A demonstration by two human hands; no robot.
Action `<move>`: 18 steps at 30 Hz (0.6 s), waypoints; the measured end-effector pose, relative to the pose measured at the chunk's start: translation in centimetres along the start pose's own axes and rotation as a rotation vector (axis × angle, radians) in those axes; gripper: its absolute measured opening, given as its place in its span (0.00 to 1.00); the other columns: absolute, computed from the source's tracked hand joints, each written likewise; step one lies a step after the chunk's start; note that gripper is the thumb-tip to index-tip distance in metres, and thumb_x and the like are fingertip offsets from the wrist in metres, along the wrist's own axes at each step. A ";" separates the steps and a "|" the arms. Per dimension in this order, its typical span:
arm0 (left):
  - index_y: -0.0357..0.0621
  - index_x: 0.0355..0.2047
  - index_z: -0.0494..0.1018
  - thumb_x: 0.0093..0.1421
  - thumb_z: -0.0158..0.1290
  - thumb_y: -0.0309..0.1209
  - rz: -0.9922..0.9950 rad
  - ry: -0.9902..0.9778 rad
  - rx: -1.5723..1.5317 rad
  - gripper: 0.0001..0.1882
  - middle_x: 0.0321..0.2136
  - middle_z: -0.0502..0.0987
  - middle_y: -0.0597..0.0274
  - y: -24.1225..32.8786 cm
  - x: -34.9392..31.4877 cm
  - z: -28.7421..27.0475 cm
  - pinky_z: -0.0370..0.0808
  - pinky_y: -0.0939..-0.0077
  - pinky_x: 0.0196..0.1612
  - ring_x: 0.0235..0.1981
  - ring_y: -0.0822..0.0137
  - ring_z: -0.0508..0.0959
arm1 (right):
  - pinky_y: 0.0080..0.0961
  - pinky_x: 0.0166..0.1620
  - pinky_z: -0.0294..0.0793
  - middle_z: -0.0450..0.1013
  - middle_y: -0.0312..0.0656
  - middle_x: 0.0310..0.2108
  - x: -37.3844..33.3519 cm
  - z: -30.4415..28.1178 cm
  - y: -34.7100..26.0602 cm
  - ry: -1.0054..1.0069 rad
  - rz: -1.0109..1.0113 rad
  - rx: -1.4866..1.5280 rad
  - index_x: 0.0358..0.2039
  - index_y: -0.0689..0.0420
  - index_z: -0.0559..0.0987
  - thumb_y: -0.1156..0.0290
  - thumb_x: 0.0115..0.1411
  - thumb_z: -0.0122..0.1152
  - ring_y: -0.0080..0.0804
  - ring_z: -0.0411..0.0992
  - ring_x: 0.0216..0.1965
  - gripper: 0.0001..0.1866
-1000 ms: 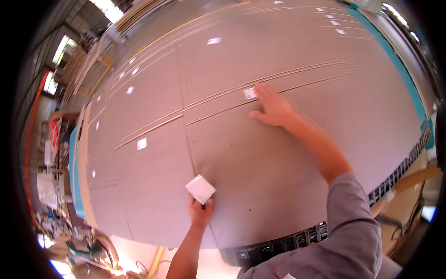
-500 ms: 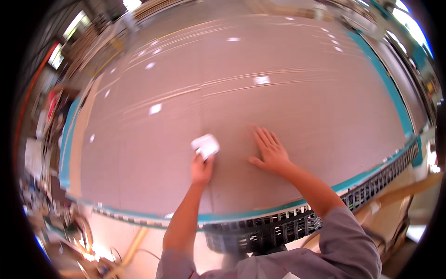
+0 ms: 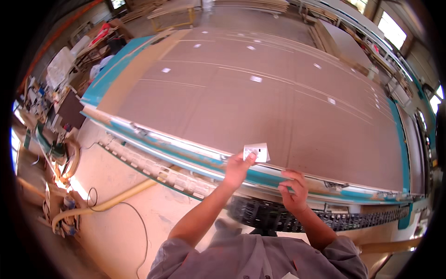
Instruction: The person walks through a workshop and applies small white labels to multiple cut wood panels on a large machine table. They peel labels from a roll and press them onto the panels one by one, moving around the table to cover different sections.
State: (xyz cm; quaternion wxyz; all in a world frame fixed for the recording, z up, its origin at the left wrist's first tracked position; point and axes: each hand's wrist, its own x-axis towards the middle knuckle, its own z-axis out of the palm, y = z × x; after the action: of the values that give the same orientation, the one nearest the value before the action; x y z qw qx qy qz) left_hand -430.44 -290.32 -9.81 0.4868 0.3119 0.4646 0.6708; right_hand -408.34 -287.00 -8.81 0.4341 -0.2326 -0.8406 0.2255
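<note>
A small stack of white printed labels (image 3: 261,152) is pinched between the thumb and fingers of my left hand (image 3: 239,168), just over the near edge of the table. My right hand (image 3: 296,191) is a little to the right, above the same edge. Its fingers are loosely bent and apart from the thumb, and nothing shows between them. Beyond both hands lies a wide brown board (image 3: 223,111), crossed by thin cut lines. Several white labels, one of them a label near the middle (image 3: 256,79), lie spread over the board.
The table has a teal frame (image 3: 265,179) with a pale rail along its near side. Below it runs a black cable chain (image 3: 260,215). A yellowish hose (image 3: 111,201) and a thin cable lie on the floor at left. Stacked boards (image 3: 253,5) stand at the back.
Both hands have drawn back from over the board to its near edge, the left one still holding the labels. My right hand's fingers, stretched before, are now bent. The view has turned leftward.
</note>
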 end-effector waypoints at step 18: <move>0.35 0.45 0.75 0.60 0.55 0.21 -0.077 0.380 0.131 0.12 0.38 0.79 0.65 7.8 -17.0 -27.5 0.73 0.76 0.48 0.40 0.74 0.75 | 0.35 0.51 0.73 0.79 0.40 0.39 10.0 32.7 -14.2 -0.422 -0.306 0.408 0.32 0.55 0.83 0.77 0.45 0.67 0.44 0.72 0.51 0.11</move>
State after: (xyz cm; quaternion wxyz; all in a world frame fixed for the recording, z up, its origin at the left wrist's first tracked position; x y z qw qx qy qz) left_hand -451.54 -315.90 -12.32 0.3944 0.1926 0.6022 0.6668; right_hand -443.61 -298.16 -11.35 0.3169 0.0401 -0.8747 0.3645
